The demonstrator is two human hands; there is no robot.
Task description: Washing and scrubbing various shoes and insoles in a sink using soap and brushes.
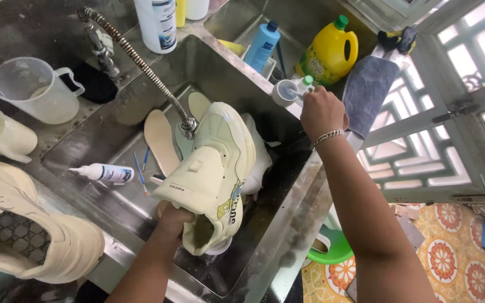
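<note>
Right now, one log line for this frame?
left hand: holds cream sneaker over sink | right hand: grips small brush | faucet hose: above sneaker

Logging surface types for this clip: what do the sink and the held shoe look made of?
Sink: stainless steel by its dull grey sheen and reflections, water-stained. Shoe in the left hand: smooth cream upper, probably leather or synthetic, faintly glossy, thick rubbery-looking sole.

We look down on a stainless steel counter [304, 224] set against a window [450, 112] with white ornate grilles letting in bright daylight, and below it a floor [450, 252] of orange tiles patterned with white floral medallions.
</note>
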